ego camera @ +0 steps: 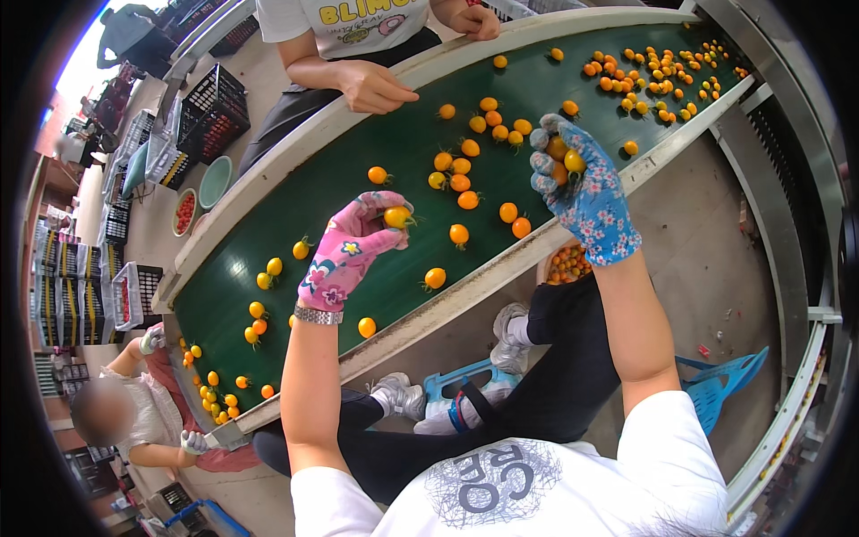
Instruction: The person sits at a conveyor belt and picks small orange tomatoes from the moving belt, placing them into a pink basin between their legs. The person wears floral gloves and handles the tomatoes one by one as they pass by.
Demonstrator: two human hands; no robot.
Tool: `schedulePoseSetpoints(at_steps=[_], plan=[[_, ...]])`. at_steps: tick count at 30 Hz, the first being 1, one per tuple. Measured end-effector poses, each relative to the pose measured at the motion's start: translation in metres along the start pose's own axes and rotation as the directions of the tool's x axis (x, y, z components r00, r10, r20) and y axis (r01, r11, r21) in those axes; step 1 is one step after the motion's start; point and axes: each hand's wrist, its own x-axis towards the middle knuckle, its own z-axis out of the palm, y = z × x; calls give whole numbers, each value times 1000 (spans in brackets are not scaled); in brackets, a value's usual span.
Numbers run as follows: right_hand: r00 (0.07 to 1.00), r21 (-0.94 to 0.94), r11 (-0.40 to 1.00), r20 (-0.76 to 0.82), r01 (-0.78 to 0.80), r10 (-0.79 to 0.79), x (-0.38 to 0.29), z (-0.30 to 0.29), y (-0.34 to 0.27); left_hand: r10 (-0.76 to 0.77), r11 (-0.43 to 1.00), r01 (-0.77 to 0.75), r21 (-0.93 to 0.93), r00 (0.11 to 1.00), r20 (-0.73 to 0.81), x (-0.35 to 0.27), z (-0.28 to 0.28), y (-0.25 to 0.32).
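In a pink floral glove, my left hand (349, 245) pinches one yellow-orange cherry tomato (396, 217) between thumb and fingers, above the green conveyor belt (396, 295). My right hand (590, 194), gloved in blue floral fabric, is curled around several cherry tomatoes (574, 161) near the belt's front rail. Its fingers partly cover them. Between my hands, loose orange cherry tomatoes (460, 182) lie on the belt, some with green calyxes. A denser spread of tomatoes (661, 74) occupies the belt's far right part.
Across the belt a co-worker's hand (376, 87) rests over the far rail (268, 151). Another person (144, 416) sits at the belt's left end. A container of tomatoes (569, 265) stands below the front rail. A blue plastic chair (721, 389) is at my right. Black crates (215, 111) stand at left.
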Motion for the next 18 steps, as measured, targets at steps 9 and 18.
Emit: schedulePoseSetpoints(at_steps=[9, 18], plan=[[998, -32, 998, 30, -53, 54, -3, 3, 10, -106, 994, 106, 2, 994, -33, 1, -3, 1], [997, -90, 994, 41, -63, 67, -2, 3, 19, 263, 763, -175, 622, 963, -51, 4, 6, -6]])
